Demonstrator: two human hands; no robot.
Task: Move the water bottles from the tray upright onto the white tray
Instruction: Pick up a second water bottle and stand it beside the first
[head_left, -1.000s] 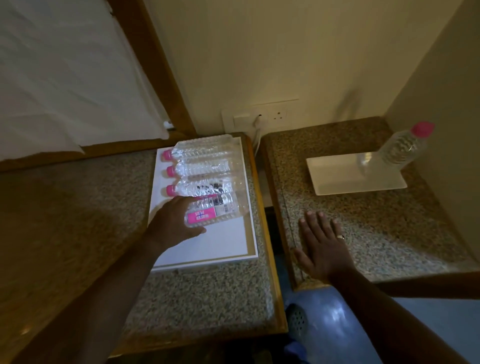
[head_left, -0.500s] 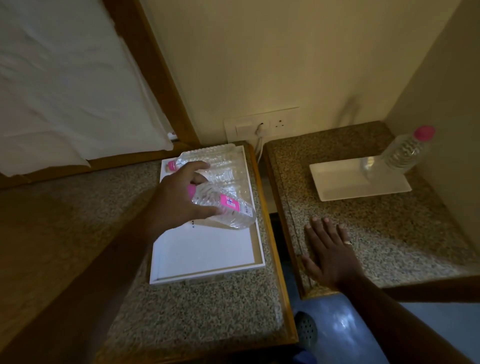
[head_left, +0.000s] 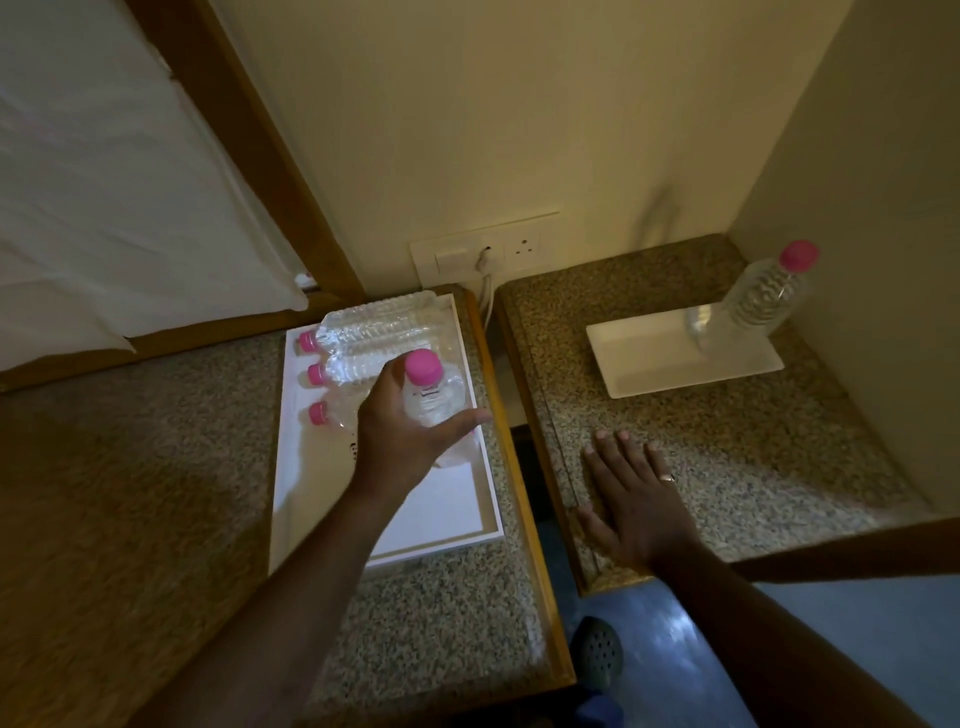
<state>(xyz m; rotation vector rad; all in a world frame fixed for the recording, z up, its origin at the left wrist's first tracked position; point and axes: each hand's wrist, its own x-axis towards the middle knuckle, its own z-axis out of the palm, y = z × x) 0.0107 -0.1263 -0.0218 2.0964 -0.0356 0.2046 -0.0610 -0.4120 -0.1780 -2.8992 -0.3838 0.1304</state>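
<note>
Above the tray (head_left: 387, 540) on the left table (head_left: 130, 493), the left hand (head_left: 402, 431) has its grip closed round one pink-capped bottle (head_left: 428, 397) — three more (head_left: 374, 332) lie on that tray, one stands (head_left: 763, 296) on the white tray (head_left: 675, 364) — while the right hand (head_left: 636, 512) lies flat, fingers spread.

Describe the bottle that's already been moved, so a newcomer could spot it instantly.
Find the right-hand granite counter in the wall corner; a small white tray sits on it. At the tray's far right end stands one clear, pink-capped water bottle. It is the only one standing there; the other bottles lie flat in the left tray or are in the left hand.
</note>
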